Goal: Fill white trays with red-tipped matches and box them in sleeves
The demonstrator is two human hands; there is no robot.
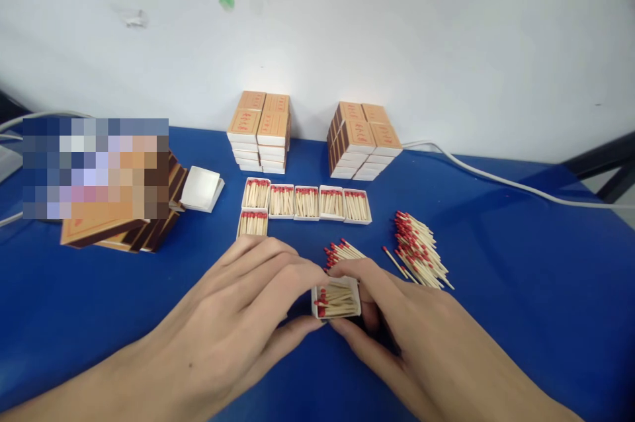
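Note:
A small white matchbox tray [336,299] with red-tipped matches lying sideways in it is held between both hands. My left hand [248,309] grips its left end with thumb and fingertips. My right hand [391,316] closes around its right end, thumb at the near edge. Just behind the tray lies a small pile of loose matches [346,251], partly hidden by my right hand. A larger heap of matches [421,250] lies to the right. Several filled trays [306,203] stand in a row beyond the hands, one more in front of the leftmost.
Two stacks of closed matchboxes, one left [260,134] and one right [364,141], stand near the white wall. Brown matchbox covers [104,227] are piled at the left beside empty white trays [201,188]. A white cable [476,169] crosses the blue table [520,263].

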